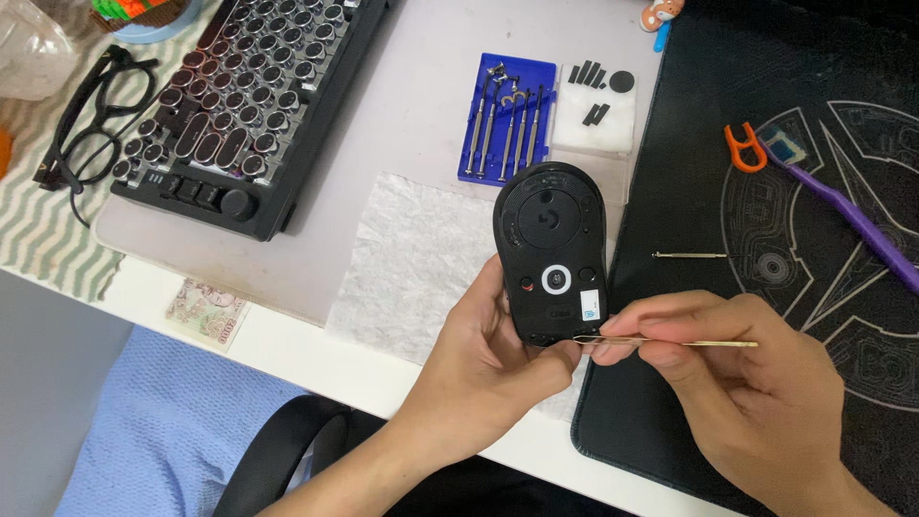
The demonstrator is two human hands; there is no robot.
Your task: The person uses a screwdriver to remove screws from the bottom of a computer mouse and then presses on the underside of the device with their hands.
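My left hand (488,359) holds a black computer mouse (550,249) upside down by its near end, thumb on the lower edge. The mouse's underside shows a round cover and a white ring around the sensor. My right hand (737,383) pinches a thin metal tool (670,342), held level, its left tip touching the mouse's near bottom edge beside my left thumb. A white paper tissue (412,258) lies under and left of the mouse.
A blue tray of small screwdrivers (507,120) and a white pad with black pieces (595,120) lie behind the mouse. A black keyboard (239,96), glasses (91,120), a banknote (204,311), a dark desk mat (814,239) with a loose screwdriver (689,255), an orange clip and a purple brush (852,215) surround it.
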